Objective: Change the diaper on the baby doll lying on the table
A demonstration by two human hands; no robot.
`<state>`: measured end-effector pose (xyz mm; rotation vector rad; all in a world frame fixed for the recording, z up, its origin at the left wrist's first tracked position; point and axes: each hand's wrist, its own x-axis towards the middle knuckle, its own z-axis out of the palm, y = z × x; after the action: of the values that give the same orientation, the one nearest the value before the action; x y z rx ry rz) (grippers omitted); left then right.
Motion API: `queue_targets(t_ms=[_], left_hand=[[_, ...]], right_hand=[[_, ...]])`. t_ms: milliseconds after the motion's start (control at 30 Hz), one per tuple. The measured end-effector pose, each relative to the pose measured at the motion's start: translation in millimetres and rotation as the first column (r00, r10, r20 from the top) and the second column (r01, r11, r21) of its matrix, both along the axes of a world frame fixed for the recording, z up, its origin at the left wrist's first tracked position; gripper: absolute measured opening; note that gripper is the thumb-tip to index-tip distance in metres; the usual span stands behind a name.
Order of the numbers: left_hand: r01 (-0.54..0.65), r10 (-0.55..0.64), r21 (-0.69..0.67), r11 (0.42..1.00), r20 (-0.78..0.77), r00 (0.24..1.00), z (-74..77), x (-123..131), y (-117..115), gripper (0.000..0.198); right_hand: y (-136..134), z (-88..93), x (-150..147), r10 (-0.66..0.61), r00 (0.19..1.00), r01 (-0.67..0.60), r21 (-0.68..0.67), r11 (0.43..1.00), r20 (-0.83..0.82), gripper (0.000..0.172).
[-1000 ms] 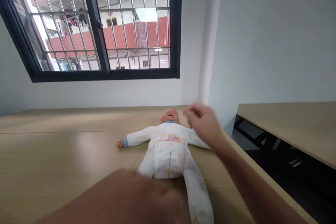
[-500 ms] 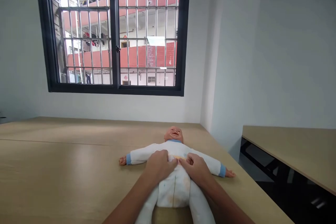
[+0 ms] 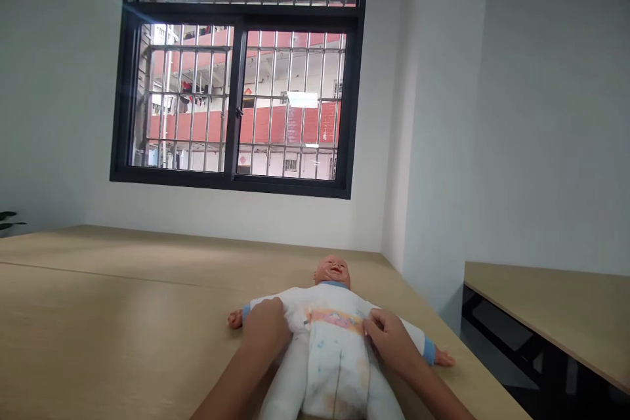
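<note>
A baby doll (image 3: 331,271) lies on its back on the table, arms spread, in a white top with blue cuffs and collar. Around its waist is a white diaper (image 3: 339,361) with an orange patterned band at the top front. My left hand (image 3: 266,328) is closed at the diaper's side on the left, near a whitish wing there; its fingertips are partly hidden. At the band's other end, my right hand (image 3: 391,341) pinches the diaper's edge between thumb and finger. The doll's white legs (image 3: 285,374) point toward me.
The wooden table (image 3: 123,335) has a seam across it and its right edge runs close by the doll. A second table (image 3: 551,302) stands at the right beyond a gap. Behind is a barred window (image 3: 231,98); plant leaves (image 3: 10,220) show at far left.
My hands have moved apart from the middle of the diaper's front to its two sides. The orange band now shows between them. The camera view has shifted and tilted slightly.
</note>
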<state>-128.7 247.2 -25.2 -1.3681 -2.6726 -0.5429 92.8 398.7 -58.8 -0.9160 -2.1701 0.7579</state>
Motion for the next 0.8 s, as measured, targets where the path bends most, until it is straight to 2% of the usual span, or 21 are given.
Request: queue_targets(t_ms=[67,133,267,367,467,567,633,800], left_hand=[[-0.013,0.012,-0.010,1.000,-0.063,0.998,-3.9,-10,-2,0.035],[0.048,-0.041,0.080,0.996,-0.081,0.996,-5.9,-13,1,0.034],[0.243,-0.290,0.343,0.907,0.092,0.953,-7.3,-2,11,0.015],[0.307,-0.407,0.412,0.858,0.181,0.895,-10.0,9,15,0.020],[0.340,-0.451,0.441,0.831,0.174,0.876,-13.0,13,13,0.022],[0.342,-0.470,0.466,0.816,0.189,0.863,-14.2,13,12,0.021],[0.339,-0.491,0.489,0.804,0.225,0.841,-13.3,14,11,0.021],[0.302,-0.556,0.579,0.757,0.329,0.764,-7.4,21,12,0.022]], right_hand=[[7,-1.9,5,-0.014,1.000,0.014,-0.037,0.999,0.000,0.025],[15,-4.5,11,-0.075,0.994,0.073,0.025,0.997,0.082,0.025],[28,-7.1,24,-0.224,0.932,0.171,0.200,0.965,0.283,0.019],[27,-3.6,24,-0.262,0.948,0.217,0.237,0.947,0.180,0.017],[14,2.5,14,-0.102,0.995,0.103,0.121,0.987,-0.018,0.021],[-3,5.3,5,0.044,0.988,-0.045,-0.002,0.999,-0.149,0.037],[-11,4.4,1,0.066,0.980,-0.075,-0.041,0.996,-0.188,0.044],[-19,-0.5,-2,0.119,0.958,-0.155,-0.121,0.980,-0.263,0.047]])
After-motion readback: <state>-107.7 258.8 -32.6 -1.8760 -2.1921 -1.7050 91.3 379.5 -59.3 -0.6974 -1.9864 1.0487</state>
